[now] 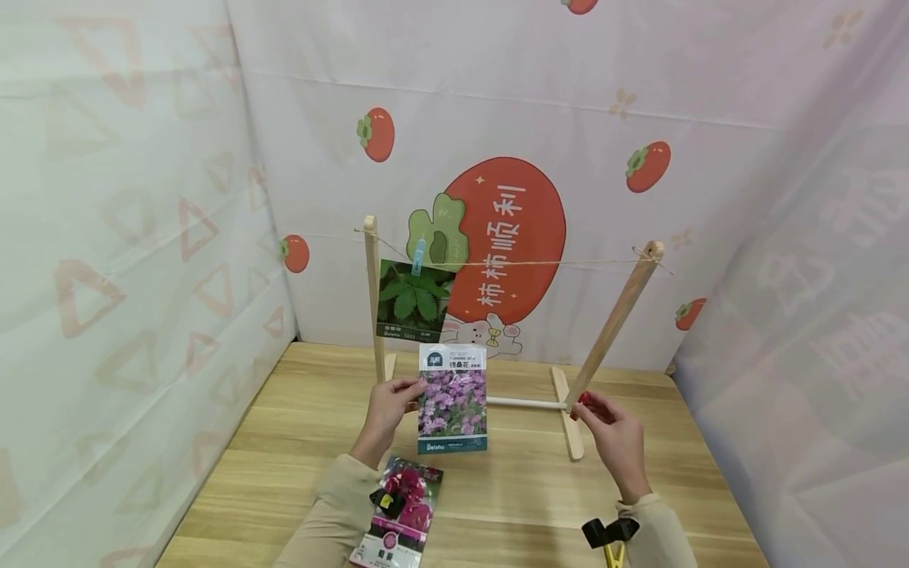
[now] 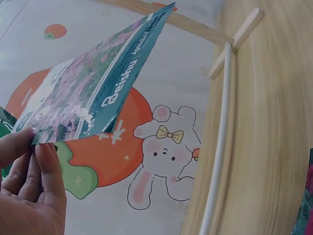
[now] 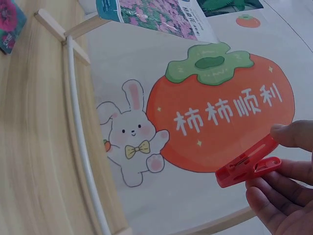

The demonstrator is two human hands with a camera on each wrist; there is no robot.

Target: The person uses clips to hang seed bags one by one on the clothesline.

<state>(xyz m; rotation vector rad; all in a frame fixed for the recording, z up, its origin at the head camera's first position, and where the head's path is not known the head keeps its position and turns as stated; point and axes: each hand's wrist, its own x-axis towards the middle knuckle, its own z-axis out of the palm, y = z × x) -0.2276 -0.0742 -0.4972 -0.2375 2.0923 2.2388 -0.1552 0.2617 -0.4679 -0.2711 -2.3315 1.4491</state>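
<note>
My left hand pinches a seed packet with purple flowers by its left edge, holding it upright over the table. In my right hand is a red clothespin, its handle ends between thumb and fingers. A thin string spans the two posts of a wooden stand, above and behind both hands. Near the left post, a blue clothespin clips a green-leaf packet to that string. Another packet with magenta flowers lies on the table, partly covered by the left forearm.
The stand has a left post, a leaning right post, a white crossbar and a wooden foot. A yellow clothespin lies by the right sleeve. Printed cloth walls surround the wooden table.
</note>
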